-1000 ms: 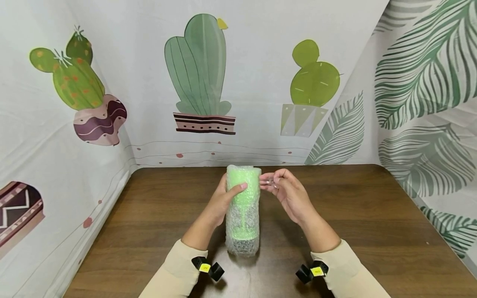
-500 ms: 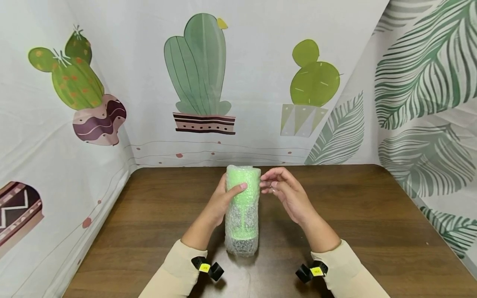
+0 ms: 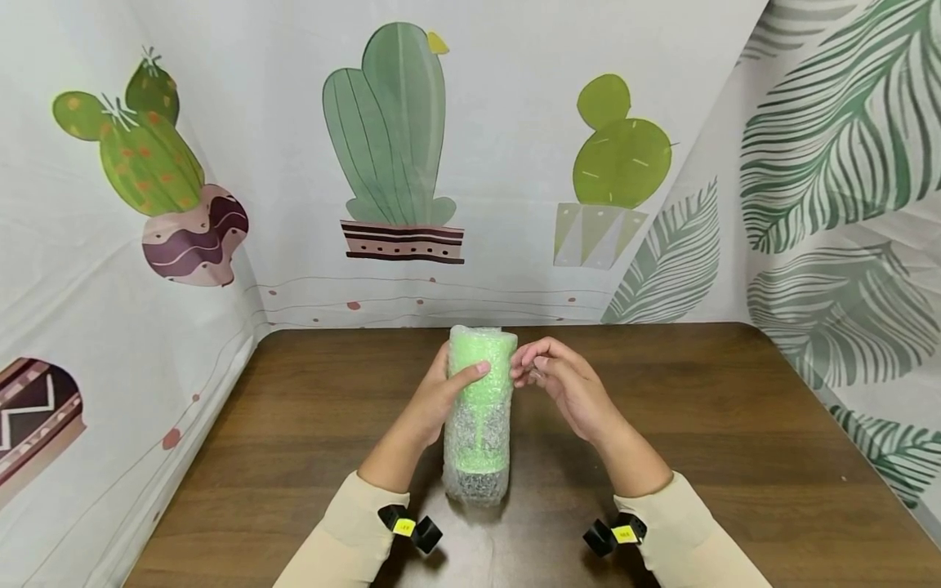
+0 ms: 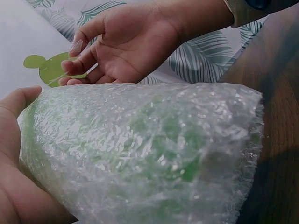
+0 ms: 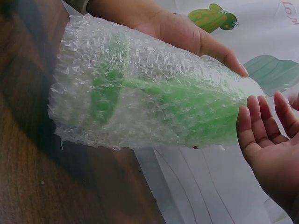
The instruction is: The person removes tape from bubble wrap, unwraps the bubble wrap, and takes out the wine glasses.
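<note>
A green stemmed glass (image 5: 196,109) shows through the bubble wrap (image 3: 478,437) rolled around it; the bundle stands nearly upright above the table. My left hand (image 3: 432,404) grips its left side near the top, thumb across the front and the other fingers hidden behind. At the upper right edge of the wrap is my right hand (image 3: 572,388), thumb and fingers bent. A small clear strip, which looks like tape (image 4: 77,47), is pinched at its fingertips in the left wrist view. Whether the strip touches the wrap cannot be made out.
The brown wooden table (image 3: 713,425) stretches out on both sides of the bundle. Behind it hangs a white cloth (image 3: 515,163) printed with cacti and leaves. A black wrist camera (image 3: 412,529) is strapped to each sleeve.
The clear strip, earlier seen stretched between my right fingers and the wrap, is now mostly hidden. My right fingers have curled slightly and come down a little. The left hand keeps its grip.
</note>
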A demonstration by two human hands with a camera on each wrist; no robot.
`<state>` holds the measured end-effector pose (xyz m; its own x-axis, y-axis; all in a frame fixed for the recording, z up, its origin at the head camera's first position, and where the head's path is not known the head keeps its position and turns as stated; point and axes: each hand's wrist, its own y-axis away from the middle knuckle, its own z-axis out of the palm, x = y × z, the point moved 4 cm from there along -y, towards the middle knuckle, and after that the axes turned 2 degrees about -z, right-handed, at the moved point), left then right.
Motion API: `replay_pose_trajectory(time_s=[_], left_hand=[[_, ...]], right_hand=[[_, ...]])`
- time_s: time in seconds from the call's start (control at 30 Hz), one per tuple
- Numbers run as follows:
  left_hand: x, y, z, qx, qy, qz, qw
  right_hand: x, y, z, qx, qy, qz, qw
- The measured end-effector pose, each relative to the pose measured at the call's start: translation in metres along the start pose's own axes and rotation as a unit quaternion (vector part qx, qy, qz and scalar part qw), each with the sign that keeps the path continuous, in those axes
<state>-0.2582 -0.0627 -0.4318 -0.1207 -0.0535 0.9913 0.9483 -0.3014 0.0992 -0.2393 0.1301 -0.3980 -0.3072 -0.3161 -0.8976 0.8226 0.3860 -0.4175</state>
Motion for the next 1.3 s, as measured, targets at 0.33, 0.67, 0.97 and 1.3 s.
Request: replay_pose_trajectory(time_s=[0.33,0.67,0.97,1.3], left_hand=[[-0.0004,0.0011,0.002,-0.009,-0.006,-0.005,0.9999],[0.0017,0.0023,0.0037,-0.02,-0.008,0.001,0.9998],[0.0017,0.003,0.0032,-0.019,-0.007,-0.001,0.9998],[0.0013,0.0022,0.0021,-0.019,0.001,-0.005,0.9998]], right_hand=[[0.0014,0.0002,0.0013,0.022,-0.002,0.005,0.9997],[0.0038,-0.0011,-0.001,0.061,0.006,0.015,0.998],[0.0025,-0.0004,-0.0019,0.086,0.033,0.021,0.9955],[0.0038,-0.0013,-0.0041,0.103,0.038,0.003,0.994]])
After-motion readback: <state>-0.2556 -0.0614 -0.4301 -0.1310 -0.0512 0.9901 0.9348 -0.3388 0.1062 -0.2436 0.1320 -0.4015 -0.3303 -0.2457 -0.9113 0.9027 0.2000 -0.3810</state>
